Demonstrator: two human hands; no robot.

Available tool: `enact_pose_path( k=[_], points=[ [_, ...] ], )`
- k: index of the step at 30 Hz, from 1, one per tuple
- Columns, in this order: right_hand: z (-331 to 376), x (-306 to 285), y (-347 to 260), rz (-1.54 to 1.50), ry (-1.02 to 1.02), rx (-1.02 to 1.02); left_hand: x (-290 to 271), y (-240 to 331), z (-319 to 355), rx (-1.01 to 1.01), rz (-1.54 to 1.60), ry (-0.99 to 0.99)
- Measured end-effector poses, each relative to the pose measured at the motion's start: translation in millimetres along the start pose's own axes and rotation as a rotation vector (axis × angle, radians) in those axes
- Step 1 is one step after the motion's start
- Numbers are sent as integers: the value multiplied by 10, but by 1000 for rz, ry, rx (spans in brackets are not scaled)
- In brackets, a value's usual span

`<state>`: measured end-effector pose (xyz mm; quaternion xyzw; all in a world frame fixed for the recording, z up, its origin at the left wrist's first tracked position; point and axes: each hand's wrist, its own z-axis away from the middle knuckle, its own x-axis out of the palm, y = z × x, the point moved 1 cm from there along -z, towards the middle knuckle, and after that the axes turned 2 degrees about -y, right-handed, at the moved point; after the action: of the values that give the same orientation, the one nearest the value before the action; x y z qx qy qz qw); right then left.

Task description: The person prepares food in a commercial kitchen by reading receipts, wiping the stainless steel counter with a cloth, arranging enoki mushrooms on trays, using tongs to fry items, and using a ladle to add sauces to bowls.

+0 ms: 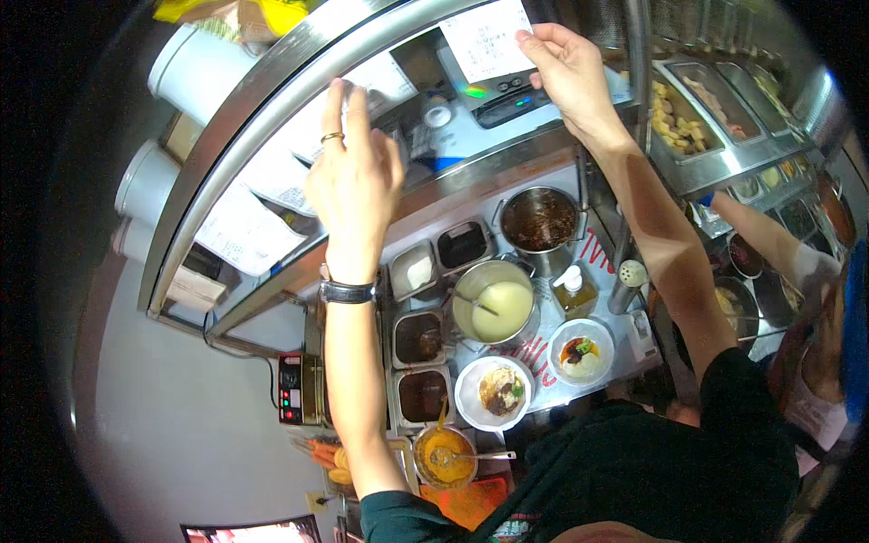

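Both my arms reach up to a metal rail (pixel 222 149) with white paper slips hanging along it. My right hand (pixel 570 72) pinches the edge of a printed receipt (pixel 486 43) between thumb and fingers at the rail's right end. My left hand (pixel 356 181), with a ring and a wristwatch, has its index and middle fingers stretched up at the rail. Those fingertips are beside another paper slip (pixel 385 80), and I cannot tell whether they press on it. More slips (pixel 249 228) hang lower left.
Below stand a pot of pale yellow liquid (pixel 504 309), a pot of dark sauce (pixel 540 222), a pump bottle (pixel 574 291) and two filled bowls, one white (pixel 463 398), one clear-rimmed (pixel 605 339). Steel food trays (pixel 688 149) and another person's arm (pixel 769 231) are at right.
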<state>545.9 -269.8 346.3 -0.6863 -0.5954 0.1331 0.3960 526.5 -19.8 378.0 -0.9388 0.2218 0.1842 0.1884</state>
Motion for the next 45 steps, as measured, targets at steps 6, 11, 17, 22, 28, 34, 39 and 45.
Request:
enact_pose_path(
  k=[6,11,17,22,28,34,39,45],
  points=[
    [-80,-516,-52,-27,135,-16,197,155,-136,82,2,55],
    [-170,-818,-92,-23,162,-7,329,566,-407,181,98,49],
    [-247,-856,-81,-62,143,18,452,900,-612,233,110,5],
    [-296,-829,-29,-134,135,33,530,926,-629,244,140,-7],
    [-164,-748,40,-367,136,97,365,641,-372,142,290,145],
    [79,-706,78,-523,174,169,81,-26,197,-183,161,153],
    [612,-643,103,-328,99,211,65,-374,243,-118,54,61],
    [1441,-574,228,-486,-64,454,138,-337,127,-18,67,108]
  ],
)
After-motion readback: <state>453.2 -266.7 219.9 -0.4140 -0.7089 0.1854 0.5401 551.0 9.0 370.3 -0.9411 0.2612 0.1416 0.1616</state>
